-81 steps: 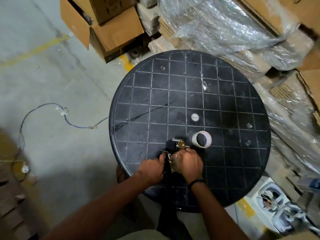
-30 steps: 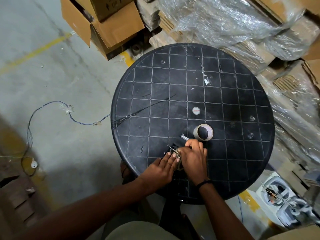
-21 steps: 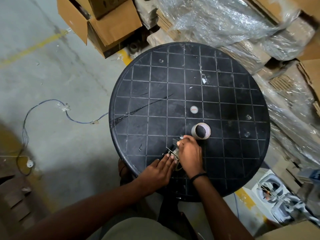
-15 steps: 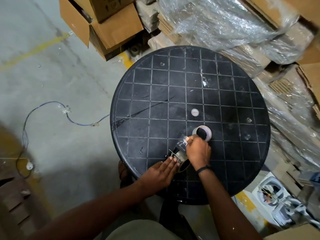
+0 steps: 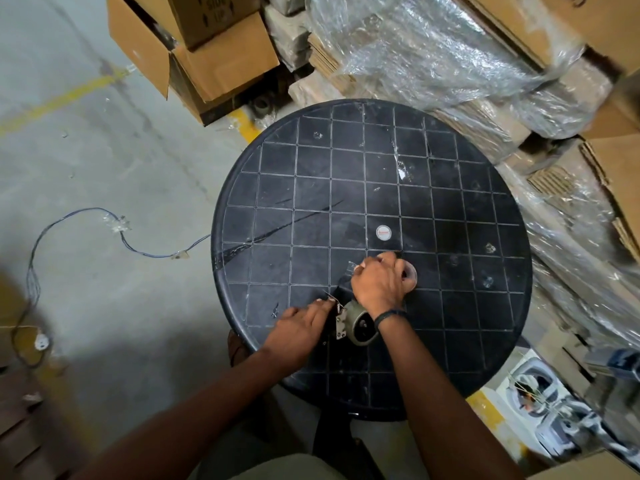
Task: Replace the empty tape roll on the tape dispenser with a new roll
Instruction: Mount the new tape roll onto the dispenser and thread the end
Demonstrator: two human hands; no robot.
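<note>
Head view looked down on a round black table (image 5: pixel 450 188) scored with a grid. On it lay the tape dispenser (image 5: pixel 356 323), just below the right wrist and just right of the left fingertips. Its long axis ran roughly from the near right, where the round olive-grey hub sat, up toward the far left, where its dark front end pointed away from the person; a metal plate stood along its left side. The left hand (image 5: pixel 298 329) lay flat with fairly straight fingers, the tips pressing the dispenser's left edge. The right hand (image 5: pixel 379 284) was curled, its fingers closed round the tape roll (image 5: pixel 411 271), which peeked out at the hand's right side, just beyond the dispenser. A clear strip of tape (image 5: pixel 350 270) showed at the thumb side. Farther from the right hand sat a small white disc (image 5: pixel 383 233).
</note>
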